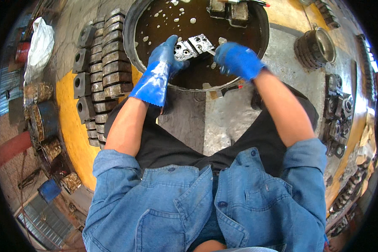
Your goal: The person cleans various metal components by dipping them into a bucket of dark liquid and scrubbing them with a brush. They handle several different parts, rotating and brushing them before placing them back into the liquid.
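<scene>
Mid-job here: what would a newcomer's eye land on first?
The bright blue gloves first: the left hand holds a shiny, holed metal block over a round basin of dark brown liquid at the top centre, with the right hand close beside it. Next, the rows of dark metal blocks left of the basin, then the round, hollow metal part to its right.
</scene>
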A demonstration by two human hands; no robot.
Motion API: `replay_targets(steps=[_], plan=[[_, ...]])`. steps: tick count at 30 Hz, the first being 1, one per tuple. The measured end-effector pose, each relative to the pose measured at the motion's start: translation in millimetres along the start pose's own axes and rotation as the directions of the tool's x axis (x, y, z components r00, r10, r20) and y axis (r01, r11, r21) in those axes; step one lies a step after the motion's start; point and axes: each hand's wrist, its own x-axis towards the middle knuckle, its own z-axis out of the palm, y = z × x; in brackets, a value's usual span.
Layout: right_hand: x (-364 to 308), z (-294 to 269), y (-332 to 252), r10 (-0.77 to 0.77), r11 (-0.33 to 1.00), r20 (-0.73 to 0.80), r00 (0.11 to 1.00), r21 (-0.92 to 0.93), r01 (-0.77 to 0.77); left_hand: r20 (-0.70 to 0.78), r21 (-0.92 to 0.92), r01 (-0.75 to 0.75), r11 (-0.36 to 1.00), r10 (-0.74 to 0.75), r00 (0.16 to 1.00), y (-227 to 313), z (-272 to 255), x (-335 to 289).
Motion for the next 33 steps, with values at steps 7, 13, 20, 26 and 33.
replay_targets(steps=[7, 13, 20, 26, 33], plan=[[42.7, -69.7, -31.1, 0.439, 0.707, 0.512, 0.738, 0.311, -0.636, 0.035, -0.047, 0.020, 0.999, -0.018, 0.999, -11.0, -3.5, -5.7], [30.5, -58.0, -50.5, 0.428, 0.797, 0.432, 0.794, 0.234, -0.557, 0.014, -0.013, 0.016, 1.000, -0.015, 1.000, -20.6, 5.1, -0.3], [43.8, -76.8, -70.1, 0.575, 0.555, 0.418, 0.704, 0.432, -0.710, 0.020, -0.067, 0.119, 0.991, -0.118, 0.993, -11.7, 4.7, -0.4], [62.4, -50.8, -79.8, 0.597, 0.497, 0.535, 0.598, 0.338, -0.799, 0.043, -0.098, 0.058, 0.994, -0.054, 0.998, -19.0, 9.3, 5.7], [66.1, -47.8, -92.6, 0.649, 0.438, 0.492, 0.580, 0.381, -0.814, 0.059, -0.122, -0.016, 0.992, 0.023, 0.998, -38.9, 16.6, 8.9]])
